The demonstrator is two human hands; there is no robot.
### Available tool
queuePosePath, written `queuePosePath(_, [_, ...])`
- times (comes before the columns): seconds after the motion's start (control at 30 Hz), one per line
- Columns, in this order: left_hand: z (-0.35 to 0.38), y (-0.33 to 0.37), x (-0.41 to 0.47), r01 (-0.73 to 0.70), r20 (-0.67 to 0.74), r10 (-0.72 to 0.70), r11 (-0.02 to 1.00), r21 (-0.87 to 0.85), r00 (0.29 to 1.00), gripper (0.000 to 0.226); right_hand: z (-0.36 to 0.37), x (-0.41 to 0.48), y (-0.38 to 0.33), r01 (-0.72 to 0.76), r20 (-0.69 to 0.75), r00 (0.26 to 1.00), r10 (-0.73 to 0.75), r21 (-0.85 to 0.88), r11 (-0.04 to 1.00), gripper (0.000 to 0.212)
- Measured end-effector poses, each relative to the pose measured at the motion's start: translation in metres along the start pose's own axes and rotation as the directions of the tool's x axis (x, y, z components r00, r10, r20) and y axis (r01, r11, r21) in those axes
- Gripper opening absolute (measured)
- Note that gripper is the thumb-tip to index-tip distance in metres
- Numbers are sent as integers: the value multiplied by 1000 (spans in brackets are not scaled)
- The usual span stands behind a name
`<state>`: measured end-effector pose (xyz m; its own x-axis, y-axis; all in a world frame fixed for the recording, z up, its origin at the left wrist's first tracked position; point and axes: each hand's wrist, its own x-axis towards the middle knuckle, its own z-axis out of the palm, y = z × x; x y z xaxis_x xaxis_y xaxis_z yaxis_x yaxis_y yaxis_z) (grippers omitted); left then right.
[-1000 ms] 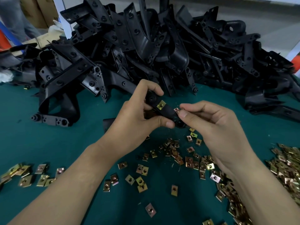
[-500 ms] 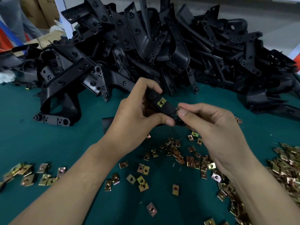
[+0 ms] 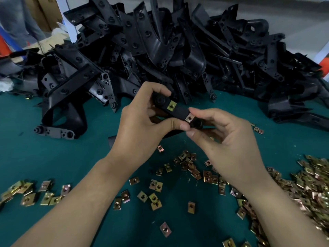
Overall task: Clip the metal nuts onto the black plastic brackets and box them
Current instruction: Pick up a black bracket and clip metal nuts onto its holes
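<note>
Black bracket [image 3: 179, 112] held mid-air above green mat [image 3: 53, 157] at centre. Gold nut [image 3: 171, 106] clipped near its left end, coppery nut [image 3: 189, 118] at right end. Left hand [image 3: 142, 125] curled round bracket; right hand [image 3: 227, 139] pinches right end by coppery nut, thumb and forefinger. Loose nuts [image 3: 204, 173] scattered below, bracket pile [image 3: 160, 50] behind.

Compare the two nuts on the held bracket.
Colour: the yellow nut is bright gold; the pinkish nut is paler, coppery. Place: the yellow nut sits toward the left hand, the pinkish nut at the end that the right hand pinches. Contact: no finger touches the yellow nut; the right forefinger lies against the pinkish nut. Both are square, holed, on the same black bracket.
</note>
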<state>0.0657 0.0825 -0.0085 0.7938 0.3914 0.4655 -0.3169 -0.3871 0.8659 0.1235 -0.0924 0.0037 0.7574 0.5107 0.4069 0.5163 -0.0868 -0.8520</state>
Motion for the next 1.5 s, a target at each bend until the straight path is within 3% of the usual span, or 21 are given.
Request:
queuePosePath(0.23, [-7, 8, 5, -110, 56, 110, 994, 3, 992, 30, 0, 2, -6, 104, -121, 986, -112, -71, 992, 36])
queuePosePath(0.53, [-7, 39, 7, -102, -10, 101, 986, -134, 995, 31, -17, 15, -44, 137, -48, 988, -148, -184, 973, 37])
queuePosePath(0.73, [21, 78, 7, -93, 226, 117, 989, -114, 967, 23, -68, -6, -63, 55, -129, 988, -82, -201, 978, 38])
queuePosePath(1.0, [100, 124, -31, -43, 408, 130, 976, -215, 904, 24, -144, -88, -82, -74, -295, 955, 0, -241, 968, 38])
queuePosePath(1.13, [150, 147, -61, 36, 524, 122, 959, -281, 843, 22, -184, -137, -91, -160, -411, 911, 39, -266, 951, 40])
queuePosePath(1.3, [216, 170, -110, 253, 643, 50, 893, -371, 765, 19, -232, -209, -93, -253, -568, 820, 73, -244, 936, 37])
queuePosePath(1.5, [294, 188, -185, 455, 815, -57, 851, -263, 577, 21, -273, -306, -72, -431, -745, 636, 200, -128, 893, 38])
